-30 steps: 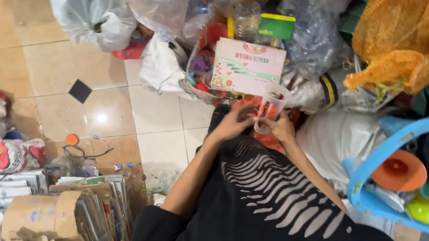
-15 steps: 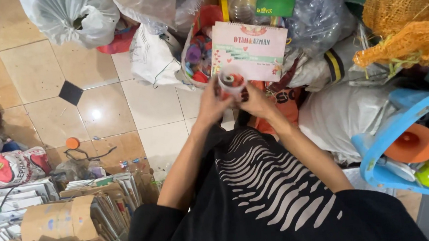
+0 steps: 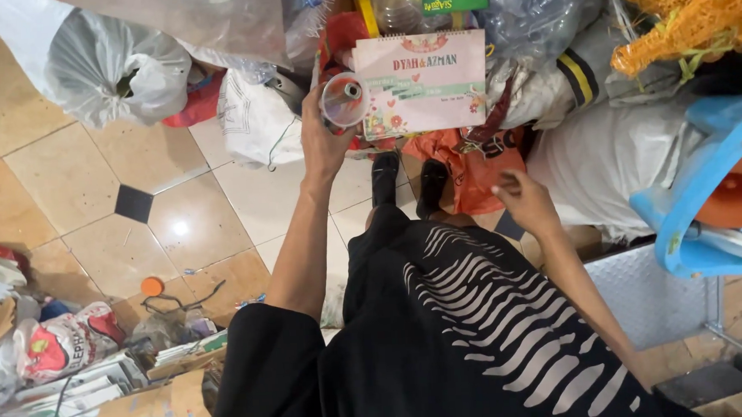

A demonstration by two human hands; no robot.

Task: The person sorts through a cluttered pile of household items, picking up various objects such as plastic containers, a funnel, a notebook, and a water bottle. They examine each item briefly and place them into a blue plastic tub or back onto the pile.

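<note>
My left hand [image 3: 324, 143] is stretched forward and grips a clear plastic cup [image 3: 345, 101] with a straw inside, its open mouth turned toward me. The cup is held in front of a pile of bags and bottles, just left of a white desk calendar [image 3: 422, 83] with a floral border. My right hand [image 3: 525, 200] hovers lower, above my lap, fingers loosely curled and holding nothing. Beneath it lies an orange plastic bag [image 3: 471, 174]. Black clothing with white stripes [image 3: 479, 330] covers my knees.
Grey and white plastic bags [image 3: 118, 74] sit at the back left on the tiled floor [image 3: 119, 239]. Cardboard and stacked paper [image 3: 101, 392] lie at the lower left. A blue plastic stool [image 3: 700, 191] stands at the right, an orange mesh sack [image 3: 691, 10] above it.
Both hands were together on the cup in front of me. Now the left hand alone has carried it forward and up toward the pile, and the right hand has let go and dropped back.
</note>
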